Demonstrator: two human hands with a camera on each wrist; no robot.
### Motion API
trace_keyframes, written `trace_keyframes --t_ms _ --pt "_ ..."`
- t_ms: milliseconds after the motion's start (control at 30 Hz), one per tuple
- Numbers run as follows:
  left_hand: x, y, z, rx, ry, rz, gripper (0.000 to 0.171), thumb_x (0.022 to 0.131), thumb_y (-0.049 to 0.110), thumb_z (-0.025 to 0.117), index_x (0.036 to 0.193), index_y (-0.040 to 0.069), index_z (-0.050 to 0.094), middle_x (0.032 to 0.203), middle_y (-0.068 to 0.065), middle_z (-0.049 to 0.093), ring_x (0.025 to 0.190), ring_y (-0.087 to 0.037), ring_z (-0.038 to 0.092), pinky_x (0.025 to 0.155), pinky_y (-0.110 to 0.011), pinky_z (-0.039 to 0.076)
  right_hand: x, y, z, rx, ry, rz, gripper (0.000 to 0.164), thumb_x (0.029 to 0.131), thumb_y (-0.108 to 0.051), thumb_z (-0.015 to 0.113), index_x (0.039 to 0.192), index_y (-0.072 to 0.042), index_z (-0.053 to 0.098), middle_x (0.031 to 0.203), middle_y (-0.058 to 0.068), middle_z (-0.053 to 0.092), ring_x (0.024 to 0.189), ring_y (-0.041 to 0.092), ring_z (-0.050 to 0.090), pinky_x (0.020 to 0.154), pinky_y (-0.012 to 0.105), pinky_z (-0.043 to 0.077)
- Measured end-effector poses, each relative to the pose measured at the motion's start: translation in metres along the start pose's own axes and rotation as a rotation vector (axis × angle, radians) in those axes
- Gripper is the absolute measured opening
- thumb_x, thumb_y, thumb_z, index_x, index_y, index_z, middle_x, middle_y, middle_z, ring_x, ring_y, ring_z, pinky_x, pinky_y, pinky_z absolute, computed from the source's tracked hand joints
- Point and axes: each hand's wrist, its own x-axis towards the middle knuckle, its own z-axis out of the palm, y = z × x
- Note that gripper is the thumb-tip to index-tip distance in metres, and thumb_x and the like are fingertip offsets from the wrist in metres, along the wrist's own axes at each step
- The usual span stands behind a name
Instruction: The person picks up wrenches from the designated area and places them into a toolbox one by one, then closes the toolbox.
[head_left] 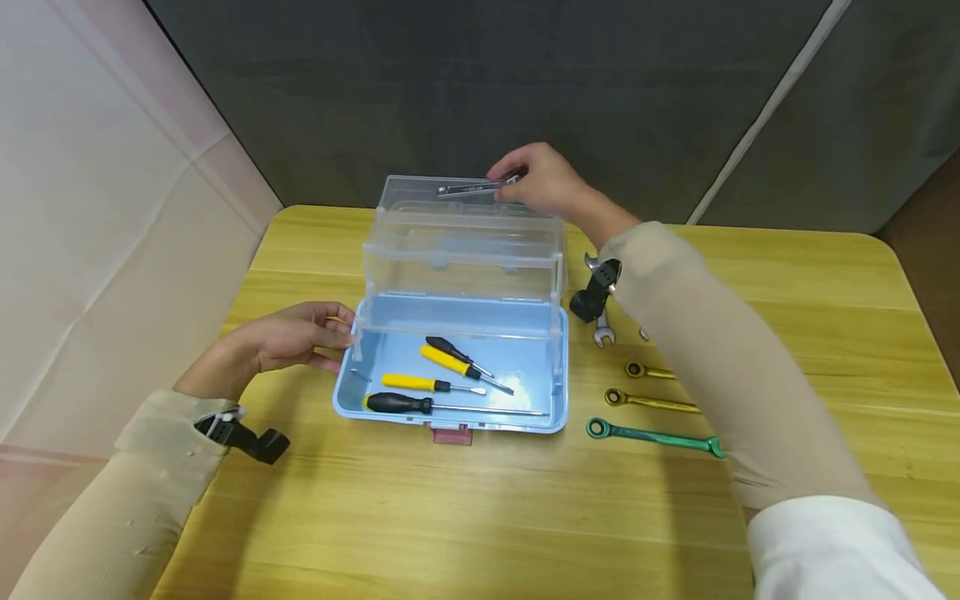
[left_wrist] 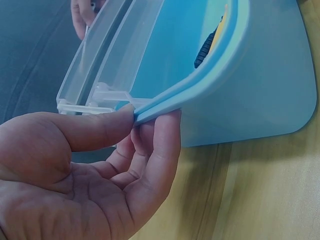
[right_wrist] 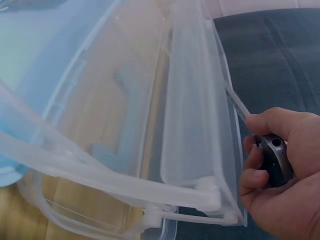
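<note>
Holding up a slim, shiny silver tool [head_left: 468, 190], the right hand [head_left: 546, 179] has its fingers curled round the darker, chunkier end, right by the top clear tray [head_left: 457, 218]; can't tell if they touch. The left hand [head_left: 296, 337] is pinching the side rim of a glossy pale blue toolbox [head_left: 340, 400], which sits open on the wood-grain tabletop [head_left: 450, 517]. Pretty neat box tbh: see-through trays raised at the back, dull red latch [head_left: 452, 436] up front, four yellow-and-black screwdrivers [head_left: 408, 382] lying inside.
</note>
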Motion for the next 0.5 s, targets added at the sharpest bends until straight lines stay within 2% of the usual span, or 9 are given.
trace_keyframes --t_ms 133,300,500 --pt "-0.0001 -0.0005 -0.0002 -0.001 0.000 0.003 0.017 0.104 0.000 0.053 0.118 0.000 0.042 0.100 -0.003 0.060 0.093 -0.017 0.065 0.084 -0.036 0.060 0.0014 0.0013 0.0041 0.000 0.005 -0.015 0.031 0.095 -0.008 0.071 0.125 -0.005 0.068 0.124 0.006 0.063 0.104 0.017 0.054 0.085 0.024 0.049" --pt "-0.0006 -0.0012 0.0007 -0.004 -0.003 0.008 0.017 0.104 0.000 0.052 0.118 0.000 0.043 0.099 -0.003 0.060 0.093 -0.017 0.065 0.084 -0.036 0.060 -0.0003 0.0032 0.0061 0.053 0.016 0.002 0.042 0.093 -0.012 0.075 0.132 -0.006 0.061 0.115 0.006 0.058 0.100 0.017 0.055 0.081 0.025 0.049" --pt "-0.0016 -0.0028 0.0015 -0.012 0.003 0.007 0.016 0.104 0.001 0.053 0.117 0.000 0.043 0.099 -0.003 0.061 0.092 -0.017 0.066 0.084 -0.036 0.060 -0.0053 0.0049 0.0019 0.144 -0.014 0.036 0.054 0.093 -0.008 0.073 0.140 -0.003 0.048 0.120 0.009 0.056 0.104 0.018 0.055 0.085 0.027 0.050"
